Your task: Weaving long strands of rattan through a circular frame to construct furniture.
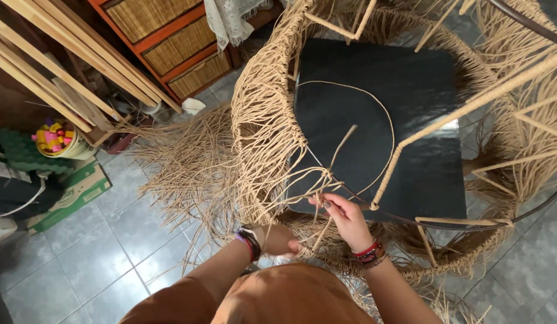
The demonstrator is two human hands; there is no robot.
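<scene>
On the round woven chair frame (272, 120), right hand (347, 219) pinches fibrous cord (326, 207); left hand (277, 239) grips strands.

Wooden slats (56, 66), a wicker-drawer cabinet (170, 42) and a toy bucket (59, 141) stand aside.

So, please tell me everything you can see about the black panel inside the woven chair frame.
The black panel is a flat, dark, slightly glossy sheet, roughly square, with a pale reflection near its right edge. It lies inside the chair frame, ringed by woven tan cord. A loose loop of cord and a cord-wrapped rod cross over it. The right hand works at its near edge; contact is unclear.
</scene>
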